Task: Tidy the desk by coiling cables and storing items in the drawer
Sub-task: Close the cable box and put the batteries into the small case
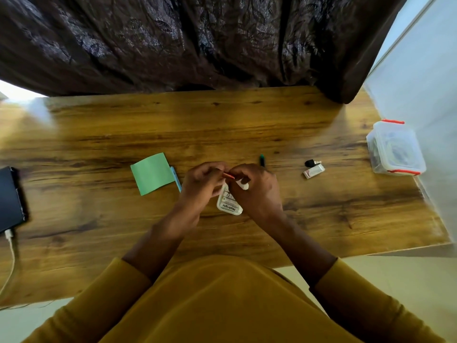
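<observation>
Both hands meet above mid-desk [222, 120], fingers curled: the left hand [201, 181] and right hand [256, 189] pinch a small red piece [228, 175] between them, over a white case [228, 203]. A green note [152, 173] and blue pen [176, 179] lie left; a lidded box [395, 148] sits at the right edge.

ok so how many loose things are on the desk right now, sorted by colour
green: 2, paper and dark pen
blue: 1, pen
red: 1, small stick in both hands
white: 2, packet, small box
black: 2, plug, device at the left edge
clear: 1, lidded tub
total: 9
</observation>
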### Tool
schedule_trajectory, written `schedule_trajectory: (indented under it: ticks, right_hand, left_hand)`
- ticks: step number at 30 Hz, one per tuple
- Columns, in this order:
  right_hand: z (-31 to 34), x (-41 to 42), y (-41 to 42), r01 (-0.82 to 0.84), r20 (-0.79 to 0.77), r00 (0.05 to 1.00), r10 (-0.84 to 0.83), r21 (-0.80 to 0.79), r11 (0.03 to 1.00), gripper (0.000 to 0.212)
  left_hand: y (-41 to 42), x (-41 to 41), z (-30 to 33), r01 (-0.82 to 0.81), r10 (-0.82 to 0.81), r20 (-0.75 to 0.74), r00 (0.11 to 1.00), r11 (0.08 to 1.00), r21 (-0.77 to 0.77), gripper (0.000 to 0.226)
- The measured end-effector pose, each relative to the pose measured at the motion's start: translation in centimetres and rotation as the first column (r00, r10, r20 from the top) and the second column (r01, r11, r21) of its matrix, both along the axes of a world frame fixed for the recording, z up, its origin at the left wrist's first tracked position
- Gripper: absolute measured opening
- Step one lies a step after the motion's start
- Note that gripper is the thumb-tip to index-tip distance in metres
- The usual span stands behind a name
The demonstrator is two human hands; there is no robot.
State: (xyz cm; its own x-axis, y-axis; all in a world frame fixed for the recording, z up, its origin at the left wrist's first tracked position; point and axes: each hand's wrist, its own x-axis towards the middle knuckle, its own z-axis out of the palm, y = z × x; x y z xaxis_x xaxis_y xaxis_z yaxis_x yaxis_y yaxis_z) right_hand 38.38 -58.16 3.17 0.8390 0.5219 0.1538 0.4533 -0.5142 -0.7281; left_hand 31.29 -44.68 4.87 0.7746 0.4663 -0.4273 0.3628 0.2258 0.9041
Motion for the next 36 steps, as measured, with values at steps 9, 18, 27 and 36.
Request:
schedule_trajectory:
  ticks: [9,18,27,36]
  right_hand:
    - [-0.9,0.5,-1.6,0.016,0.09,0.996,0.024,-0.417,0.909,0.016]
    - [-1.1,0.7,-0.3,0.032,0.133,0.99,0.034,-0.468,0.883,0.012]
    - [-1.3,0.2,-0.5,0.073,0.141,0.99,-0.001,-0.508,0.858,0.028]
    - [-2.1,0.4,-1.4,0.075,0.178,0.984,-0.002,-0.407,0.911,0.013]
  left_hand:
    - [1.1,-0.3,-2.9,0.622,-0.508,-0.359,0.783,0.627,0.469,0.105]
    - [1.1,-0.3,-3.2,0.688,-0.553,-0.43,0.714,0.437,0.58,0.11]
    - [1.4,-0.4,-4.4,0.633,-0.513,-0.398,0.761,0.452,0.628,0.111]
    - [1.6,-0.6,-5.0,0.63,-0.477,-0.428,0.767,0.438,0.641,0.112]
